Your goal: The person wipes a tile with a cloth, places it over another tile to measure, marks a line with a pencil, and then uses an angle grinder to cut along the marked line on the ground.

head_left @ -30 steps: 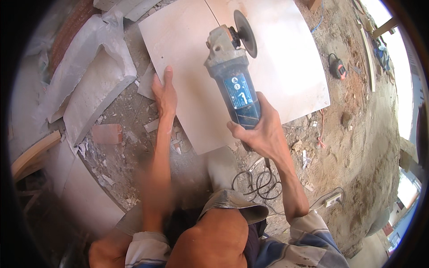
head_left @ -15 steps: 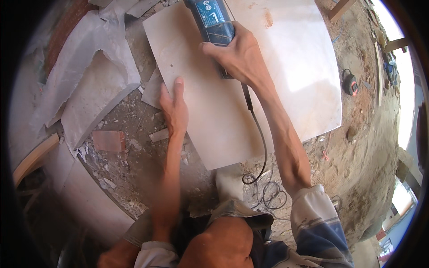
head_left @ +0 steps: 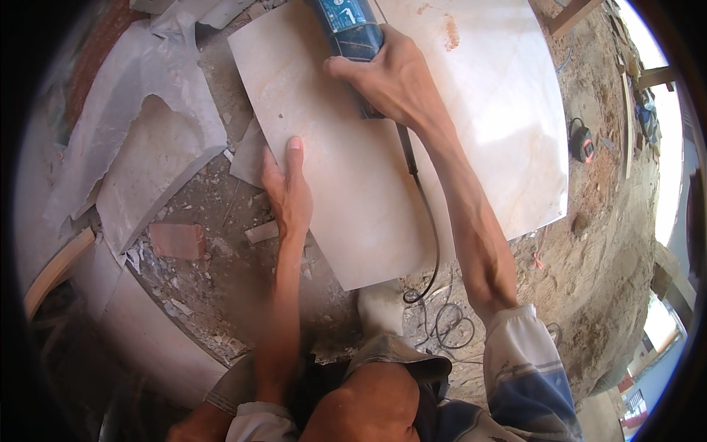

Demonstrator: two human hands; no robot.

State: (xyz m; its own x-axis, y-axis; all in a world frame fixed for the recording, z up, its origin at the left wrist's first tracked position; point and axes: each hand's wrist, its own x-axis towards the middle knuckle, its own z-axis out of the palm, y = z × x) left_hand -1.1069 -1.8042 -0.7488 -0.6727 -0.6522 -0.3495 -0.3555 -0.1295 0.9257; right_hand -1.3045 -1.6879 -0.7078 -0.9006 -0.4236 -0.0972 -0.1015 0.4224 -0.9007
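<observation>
A large pale cream tile [head_left: 486, 132] lies flat on the rubble-strewn ground. My right hand [head_left: 394, 77] grips the blue and grey body of an angle grinder [head_left: 350, 26] over the tile's far part; its disc is cut off by the top edge of the view. The grinder's black cord [head_left: 423, 214] trails back along my right forearm to a loose coil near my knee. My left hand [head_left: 287, 191] rests flat on the tile's left edge, fingers together, pressing it down.
Broken tile pieces [head_left: 140, 147] are piled to the left. A reddish brick fragment [head_left: 175, 240] lies among debris near my left arm. A tape measure [head_left: 582, 144] sits on the dirt right of the tile. Wooden planks [head_left: 571, 15] lie at the upper right.
My right hand has carried the grinder from the tile's near part to its far part, the disc passing out of view. My left hand slid slightly along the tile's left edge.
</observation>
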